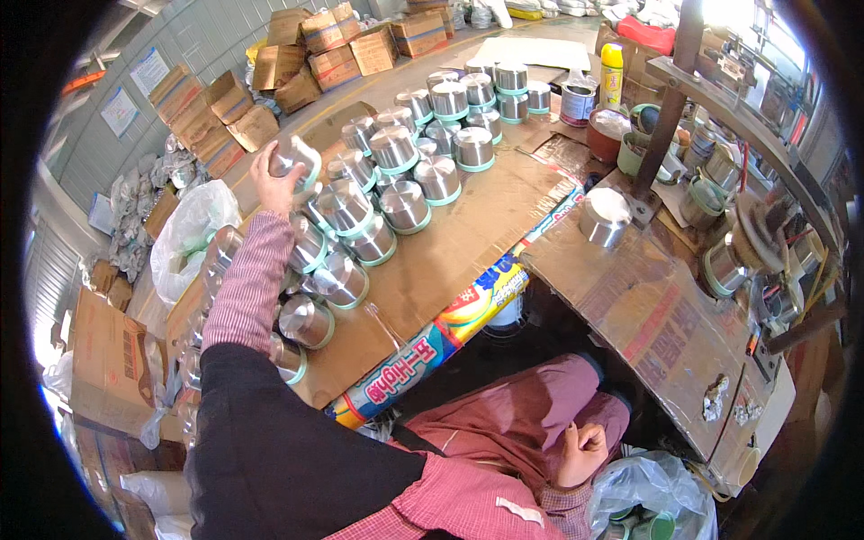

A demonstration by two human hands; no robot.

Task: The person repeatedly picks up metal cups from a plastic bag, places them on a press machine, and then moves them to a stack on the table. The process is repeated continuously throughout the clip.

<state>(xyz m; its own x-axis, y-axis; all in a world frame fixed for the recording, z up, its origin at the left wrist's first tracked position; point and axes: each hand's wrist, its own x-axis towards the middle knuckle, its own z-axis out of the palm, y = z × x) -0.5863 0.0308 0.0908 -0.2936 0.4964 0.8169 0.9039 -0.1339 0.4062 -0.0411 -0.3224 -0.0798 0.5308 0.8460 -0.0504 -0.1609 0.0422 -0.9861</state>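
Visibly, a steel canister (299, 157) sits between the left fingers (265, 164).

Left arm (241, 295) outstretched, right fingers (590, 437) curled

Held can (295, 162), 10 o'clock: bare metal, smooth, bright sheen. Other cans (393, 148), 11 to 12: same glossy metal; bands (477, 167) matt, smooth. Tabletop (481, 211) beneath: cardboard, matt, edged at 5 by glossy printed film (459, 321). Bag (193, 234), 9 o'clock: thin plastic, crinkled, shiny. Sleeve (247, 292), also 9: matt woven cloth. Post (664, 130), 2 o'clock: dull metal. Disc (758, 236), 3 o'clock: rough, possibly fibrous; lens rim blurs it.
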